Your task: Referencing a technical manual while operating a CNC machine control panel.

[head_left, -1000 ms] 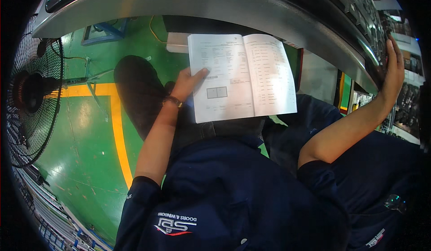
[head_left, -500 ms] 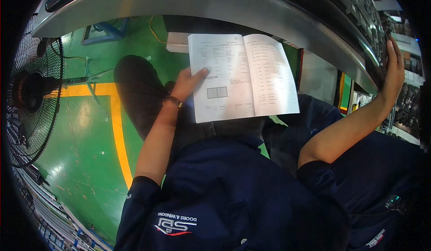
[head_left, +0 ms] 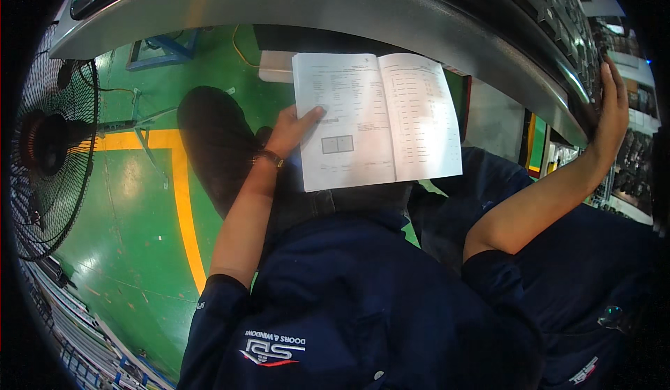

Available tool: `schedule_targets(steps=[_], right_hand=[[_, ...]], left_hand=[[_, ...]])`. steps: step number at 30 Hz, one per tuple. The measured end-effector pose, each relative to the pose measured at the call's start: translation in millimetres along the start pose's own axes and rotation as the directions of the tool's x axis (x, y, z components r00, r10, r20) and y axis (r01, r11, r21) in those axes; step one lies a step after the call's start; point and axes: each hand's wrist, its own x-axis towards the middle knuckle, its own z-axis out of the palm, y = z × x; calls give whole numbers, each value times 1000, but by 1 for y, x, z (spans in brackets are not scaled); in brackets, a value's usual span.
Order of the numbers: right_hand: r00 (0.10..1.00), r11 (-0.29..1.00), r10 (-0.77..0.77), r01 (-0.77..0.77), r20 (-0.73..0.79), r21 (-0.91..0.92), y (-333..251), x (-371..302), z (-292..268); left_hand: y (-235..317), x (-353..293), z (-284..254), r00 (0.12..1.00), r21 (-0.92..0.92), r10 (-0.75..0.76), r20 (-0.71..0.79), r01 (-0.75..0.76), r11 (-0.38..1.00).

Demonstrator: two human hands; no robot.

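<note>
The left hand [head_left: 287, 130] was clamped on the left edge of an open booklet [head_left: 349, 107], its thumb lying across the left page and its fingers hidden behind. The booklet was located above the lap, below the front edge of the grey surface [head_left: 314, 2], with both printed pages facing up. A grey two-panel drawing [head_left: 338, 143] was noted on the lower part of the left page; the right page bore columns of print and curved away from the fold. A dark band [head_left: 268, 157] was worn at the left wrist.

The right hand [head_left: 612, 107] was well apart from the booklet, raised to the far right beside the black keyboard [head_left: 541, 6]. Its visible fingers were straightened, not curled; contact with the keys could not be determined.

To the left, a black fan [head_left: 52, 135] stood over the green floor [head_left: 132, 215], which carried a yellow line [head_left: 183, 208]. A blue frame [head_left: 160, 51] was observed farther off. A co-worker [head_left: 593, 271] in a navy shirt was close on the right.
</note>
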Motion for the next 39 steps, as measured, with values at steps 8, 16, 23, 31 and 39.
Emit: schedule_targets(steps=[8,16,23,31,39], right_hand=[[623,339,596,-767,507,545,-42,26,-38],[391,-74,569,-851,723,519,-56,26,-42],[435,-13,565,-845,701,534,-52,16,-35],[257,-472,537,-698,804,539,20,38,-24],[122,-216,367,976,922,-43,260,39,49]], left_hand=[[4,-1,0,1000,20,10,-3,-10,1000],[0,0,-1,1000,-10,23,8,-23,1000],[0,1,0,1000,-5,27,10,-27,1000],[-3,-4,-10,1000,10,10,-16,-10,1000],[-5,4,-1,1000,-9,24,18,-24,1000]])
